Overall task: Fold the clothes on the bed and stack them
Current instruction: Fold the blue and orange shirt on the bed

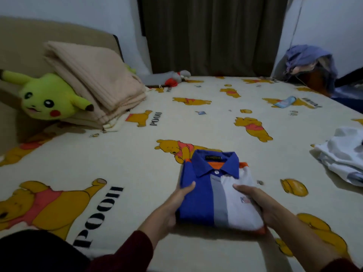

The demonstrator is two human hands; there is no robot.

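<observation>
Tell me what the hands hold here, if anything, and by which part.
Both hold the folded shirt by its side edges: the left hand on the blue side, the right hand on the white side, thumbs on top.

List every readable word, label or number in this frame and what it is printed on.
"POOH": printed repeatedly on the bed sheet, clearest at and.
Collar label of the folded polo shirt: too small to read.
Chest emblem on the shirt: blurred, unreadable.
Print near the small blue packet: unreadable.
</observation>
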